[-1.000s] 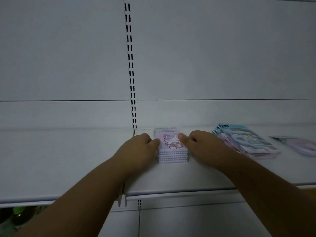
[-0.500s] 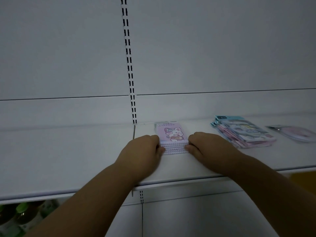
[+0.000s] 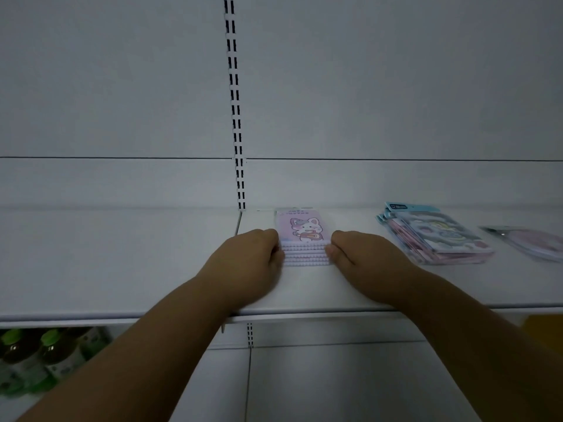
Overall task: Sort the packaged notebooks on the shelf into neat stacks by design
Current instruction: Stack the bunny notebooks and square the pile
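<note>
A stack of pink notebooks with a bunny on the cover (image 3: 301, 231) lies on the white shelf (image 3: 122, 269), just right of the upright's foot. My left hand (image 3: 249, 263) has its curled fingers against the stack's near left corner. Opposite it, my right hand (image 3: 362, 257) holds the near right corner the same way, thumb tip on the spiral edges. Further right lies a looser stack of blue-topped packaged notebooks (image 3: 435, 236), fanned slightly. A flat pink pack (image 3: 530, 242) lies at the far right edge.
A slotted upright (image 3: 236, 117) runs up the white back panel. The shelf's front lip (image 3: 304, 315) runs under my wrists. Green-capped bottles (image 3: 36, 357) stand on the lower level at bottom left. Something yellow (image 3: 545, 330) shows at the right edge.
Both hands slid from the sides of the pink stack toward its near corners, and my thumbs came off the cover. The stack looks squared up.
</note>
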Demonstrator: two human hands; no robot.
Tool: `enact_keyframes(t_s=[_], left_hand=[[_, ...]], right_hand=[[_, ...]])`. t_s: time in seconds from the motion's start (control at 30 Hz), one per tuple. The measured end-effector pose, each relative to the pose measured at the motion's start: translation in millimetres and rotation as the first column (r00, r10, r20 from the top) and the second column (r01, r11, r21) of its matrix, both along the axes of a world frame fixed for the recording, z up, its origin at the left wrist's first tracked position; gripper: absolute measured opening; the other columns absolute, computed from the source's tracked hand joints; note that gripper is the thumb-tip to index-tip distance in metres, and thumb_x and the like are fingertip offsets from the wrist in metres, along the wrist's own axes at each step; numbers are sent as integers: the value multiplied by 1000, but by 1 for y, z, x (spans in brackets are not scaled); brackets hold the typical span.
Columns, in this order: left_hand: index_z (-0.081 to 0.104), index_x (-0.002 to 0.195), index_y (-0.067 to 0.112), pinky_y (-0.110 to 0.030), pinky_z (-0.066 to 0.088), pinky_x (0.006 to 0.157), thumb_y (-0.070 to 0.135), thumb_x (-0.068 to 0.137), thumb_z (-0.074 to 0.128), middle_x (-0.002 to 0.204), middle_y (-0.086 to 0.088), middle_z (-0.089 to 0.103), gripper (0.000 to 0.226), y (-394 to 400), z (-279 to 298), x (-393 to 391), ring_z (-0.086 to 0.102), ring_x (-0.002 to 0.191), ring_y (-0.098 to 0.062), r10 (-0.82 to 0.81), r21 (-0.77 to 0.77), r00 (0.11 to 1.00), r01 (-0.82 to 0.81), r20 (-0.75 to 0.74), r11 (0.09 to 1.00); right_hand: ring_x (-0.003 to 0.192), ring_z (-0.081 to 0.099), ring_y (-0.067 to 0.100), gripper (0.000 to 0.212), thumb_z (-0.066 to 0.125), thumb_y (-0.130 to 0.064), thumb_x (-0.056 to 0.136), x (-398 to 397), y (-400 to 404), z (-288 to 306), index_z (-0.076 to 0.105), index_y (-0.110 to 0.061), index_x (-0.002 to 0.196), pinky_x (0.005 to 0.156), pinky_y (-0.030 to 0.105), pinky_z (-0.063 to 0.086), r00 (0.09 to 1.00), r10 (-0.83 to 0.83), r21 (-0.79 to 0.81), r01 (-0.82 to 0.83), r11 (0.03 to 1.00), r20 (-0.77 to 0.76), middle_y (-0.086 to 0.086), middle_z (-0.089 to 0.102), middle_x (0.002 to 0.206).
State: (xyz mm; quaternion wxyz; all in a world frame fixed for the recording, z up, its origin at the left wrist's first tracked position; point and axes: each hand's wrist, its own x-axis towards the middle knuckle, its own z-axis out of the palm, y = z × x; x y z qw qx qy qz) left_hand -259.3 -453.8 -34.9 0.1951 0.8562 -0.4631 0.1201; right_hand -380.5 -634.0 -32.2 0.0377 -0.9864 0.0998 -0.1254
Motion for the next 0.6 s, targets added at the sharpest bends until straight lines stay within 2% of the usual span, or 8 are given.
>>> enact_keyframes(t_s=[0.1, 0.2, 0.3, 0.37, 0.43, 0.53, 0.6], left_hand=[[44, 80, 22, -31, 31, 60, 30, 97, 42, 73, 7, 47, 19, 0, -1, 0, 49, 70, -18, 3, -8, 1000, -3, 2, 1000], [44, 78, 23, -31, 30, 58, 31, 96, 44, 72, 7, 48, 20, 0, -2, 2, 48, 69, -17, 6, -18, 1000, -5, 4, 1000], [43, 76, 23, -27, 27, 52, 33, 96, 46, 69, 8, 47, 23, 1, -2, 3, 48, 68, -17, 11, -24, 1000, -10, 4, 1000], [46, 75, 22, -24, 29, 52, 39, 96, 47, 69, 8, 49, 26, 1, -2, 3, 49, 65, -15, 17, -15, 1000, -17, 0, 1000], [50, 76, 23, -26, 32, 53, 48, 92, 51, 69, 8, 51, 30, 1, -3, 2, 47, 63, -10, 31, 14, 1000, -31, -1, 999], [54, 75, 24, -27, 39, 57, 52, 87, 58, 71, 8, 55, 31, 0, -2, 4, 50, 64, -8, 55, 40, 998, -54, -26, 998], [53, 74, 25, -26, 39, 57, 50, 88, 59, 70, 8, 56, 29, 0, -1, 5, 50, 63, -7, 63, 39, 997, -61, -53, 997]], right_hand=[[71, 44, 13, 26, 27, -39, 102, -1, -2, -3, 40, -24, 86, 64, 25, 30, 998, 21, -22, -20, 1000, 60, -12, 35, 69], [70, 42, 13, 26, 31, -36, 102, -2, -4, -4, 41, -23, 82, 56, 17, 26, 993, 60, -6, -59, 998, 103, -11, 36, 68], [69, 43, 14, 28, 35, -35, 101, -4, -5, -3, 44, -20, 79, 58, 25, 27, 990, 74, 14, -76, 997, 124, -11, 37, 66], [69, 45, 15, 32, 39, -36, 100, -5, -6, -4, 49, -16, 78, 59, 28, 29, 987, 55, 51, -64, 997, 150, -8, 41, 66], [69, 48, 16, 32, 46, -38, 97, -7, -6, -3, 54, -12, 79, 58, 24, 32, 985, 30, 113, -50, 992, 172, -5, 47, 67], [70, 52, 12, 24, 62, -41, 88, -8, -4, -1, 61, -19, 80, 62, 25, 38, 988, -2, 207, -30, 978, 152, -4, 58, 73], [67, 49, 7, 19, 66, -40, 85, -6, -4, 0, 62, -22, 80, 60, 23, 37, 992, -23, 230, -7, 973, 127, -6, 56, 71]])
